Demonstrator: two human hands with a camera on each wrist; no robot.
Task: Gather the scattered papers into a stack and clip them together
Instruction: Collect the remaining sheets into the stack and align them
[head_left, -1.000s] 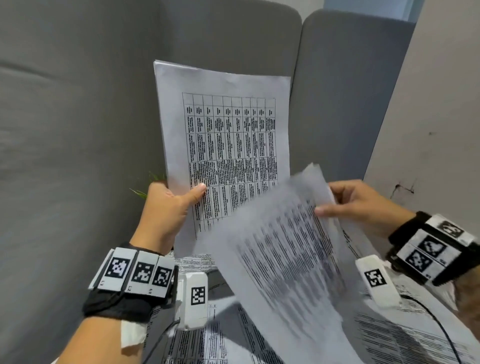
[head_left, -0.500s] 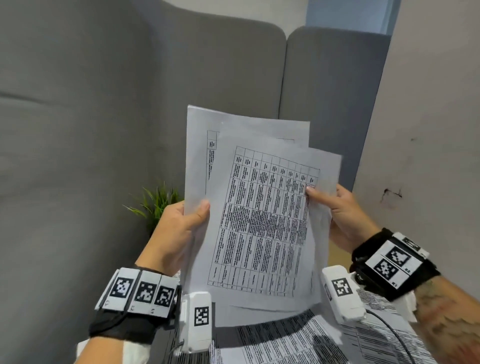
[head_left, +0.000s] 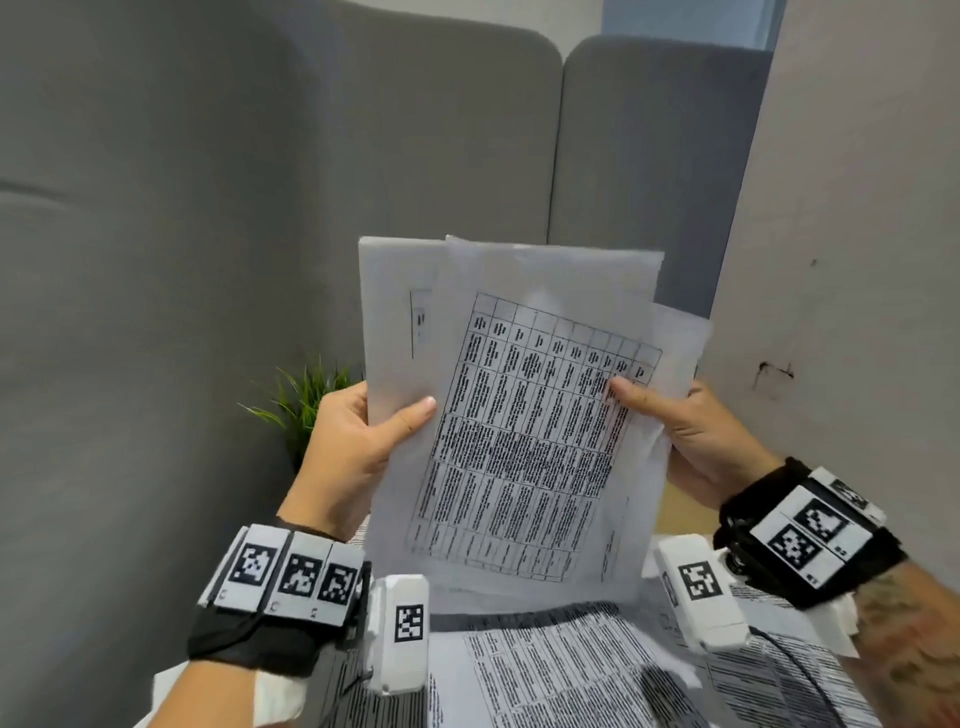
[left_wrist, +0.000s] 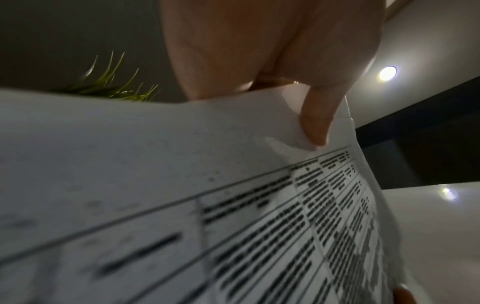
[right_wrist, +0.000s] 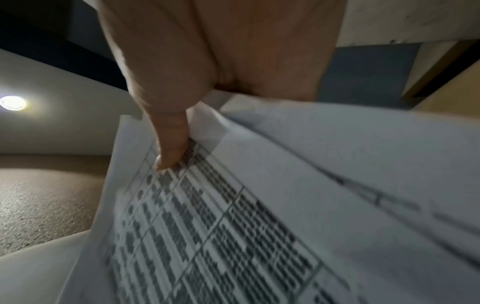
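Observation:
A loose bundle of printed sheets (head_left: 524, 426) with a table on the front page is held upright in front of me, its pages fanned unevenly. My left hand (head_left: 363, 436) grips the bundle's left edge, thumb (left_wrist: 315, 123) on the front. My right hand (head_left: 685, 431) grips the right edge, thumb (right_wrist: 171, 148) pressed on the printed table. The sheets (left_wrist: 182, 205) fill the lower part of both wrist views. More printed papers (head_left: 571, 670) lie flat on the surface below the bundle. No clip is visible.
Grey padded panels (head_left: 260, 208) stand behind and to the left. A small green plant (head_left: 306, 389) sits behind my left hand. A pale wall (head_left: 852, 260) rises on the right. A black cable (head_left: 800, 675) crosses the papers at lower right.
My right hand brought its sheet up against the sheet in my left hand. Both hands now hold the bundle together and have shifted it lower and to the right in the view.

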